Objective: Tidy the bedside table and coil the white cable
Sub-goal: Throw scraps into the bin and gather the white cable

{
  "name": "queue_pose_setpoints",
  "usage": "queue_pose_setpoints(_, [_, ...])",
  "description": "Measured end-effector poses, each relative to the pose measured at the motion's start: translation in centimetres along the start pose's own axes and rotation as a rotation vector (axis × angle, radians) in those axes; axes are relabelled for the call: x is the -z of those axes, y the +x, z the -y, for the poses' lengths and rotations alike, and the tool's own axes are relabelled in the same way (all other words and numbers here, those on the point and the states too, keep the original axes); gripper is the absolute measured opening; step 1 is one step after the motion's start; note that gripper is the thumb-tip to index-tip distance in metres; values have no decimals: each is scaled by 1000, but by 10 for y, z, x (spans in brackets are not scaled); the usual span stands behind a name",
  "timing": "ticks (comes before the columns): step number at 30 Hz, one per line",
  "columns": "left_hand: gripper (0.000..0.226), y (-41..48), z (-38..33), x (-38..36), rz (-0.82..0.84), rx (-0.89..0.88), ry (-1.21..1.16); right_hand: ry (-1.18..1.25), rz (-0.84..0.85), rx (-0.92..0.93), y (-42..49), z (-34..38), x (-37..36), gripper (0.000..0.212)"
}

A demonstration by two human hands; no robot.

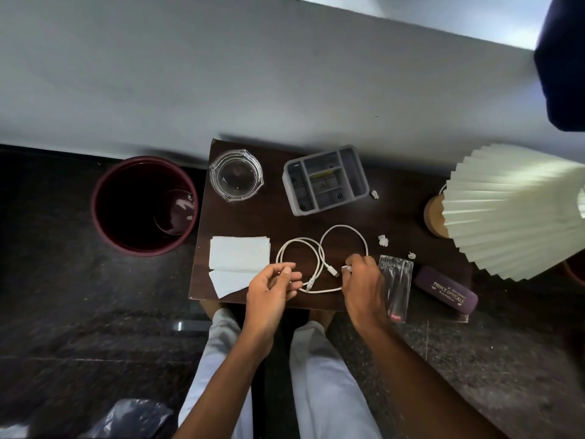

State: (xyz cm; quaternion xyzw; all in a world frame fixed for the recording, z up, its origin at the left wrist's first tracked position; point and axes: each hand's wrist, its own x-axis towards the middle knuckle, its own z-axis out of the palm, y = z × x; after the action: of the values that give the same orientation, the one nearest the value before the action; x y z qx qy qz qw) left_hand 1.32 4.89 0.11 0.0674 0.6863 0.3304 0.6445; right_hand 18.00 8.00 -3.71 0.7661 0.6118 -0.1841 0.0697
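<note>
A white cable (319,248) lies in two loose loops on the dark wooden bedside table (253,223), near its front edge. My right hand (362,280) pinches the cable where the right loop comes down, close to one plug. My left hand (272,286) hovers over the left loop's near side with its fingers curled and apart; the cable runs just under the fingertips, and I cannot tell whether they touch it. White tissues (239,256) lie flat at the table's front left.
A glass ashtray (235,174) and a grey organizer tray (326,180) stand at the back. A clear pen case (395,280), a purple glasses case (446,289), small paper scraps (383,240) and a pleated lamp (512,210) sit on the right. A maroon bin (144,204) stands left of the table.
</note>
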Motion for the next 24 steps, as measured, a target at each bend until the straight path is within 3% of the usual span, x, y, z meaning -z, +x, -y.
queue_pose_setpoints(6, [16, 0, 0, -3, 12, -1, -22, 125, -8, -47, 7, 3, 6, 4])
queue_pose_setpoints(10, [15, -1, -5, -4, 28, -5, -36, 408, -49, -160, 2, 20, 20, 2])
queue_pose_setpoints(17, [20, -2, -20, 4, 81, -70, -49, 905, 127, -190, -23, 69, 39, 5])
queue_pose_setpoints(24, [18, 9, -35, 39, 32, -35, -156, 921, 132, -139, -33, 114, 35, 12])
